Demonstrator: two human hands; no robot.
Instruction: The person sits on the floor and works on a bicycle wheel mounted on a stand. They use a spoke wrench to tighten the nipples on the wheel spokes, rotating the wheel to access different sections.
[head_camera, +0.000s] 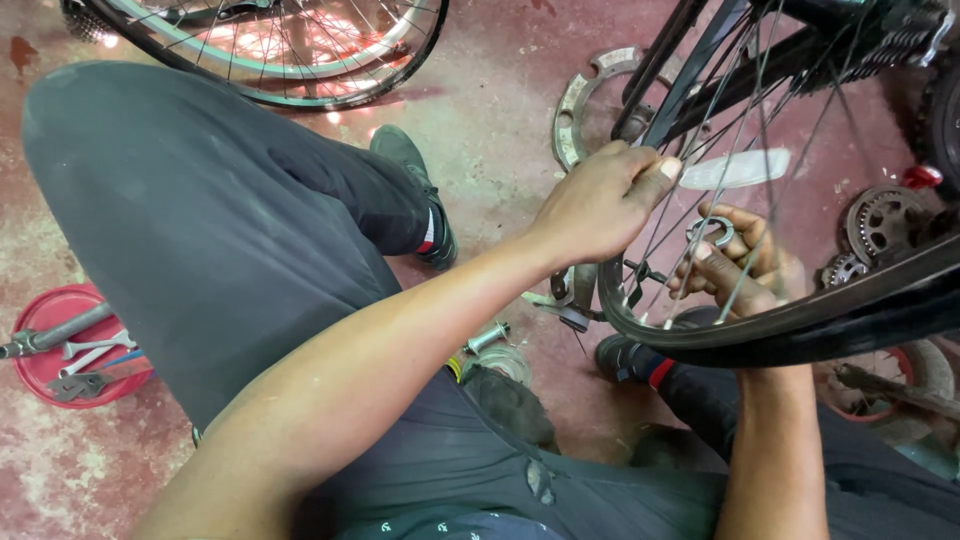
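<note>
A person sits low on a worn red floor (500, 120), seen from above, with a bicycle wheel (780, 320) standing upright just in front of the knees. The wheel is the landmark here.

The left hand (605, 205) reaches to the wheel's near side, fingers curled and thumb pressed down, gripping thin spokes (735, 150) beside the dark frame tubes (690, 60). The right hand (740, 270) sits inside the wheel, behind the spokes, fingers pinching a small round spoke wrench (712, 232).

The wheel looks light but rigid at its rim and tyre, so those seem the safest places to steady it. The spokes are thin, taut wire, likely to bend if pulled sideways. The wrench is small bare metal and probably slippery with grease, so it wants a firm pinch.

Beyond the wheel lie loose sprockets (880, 220) and a metal ring (585, 105). Far left of the wheel, a red tray (40, 310) holds spanners. A second wheel (300, 50) lies further away, at upper left.
</note>
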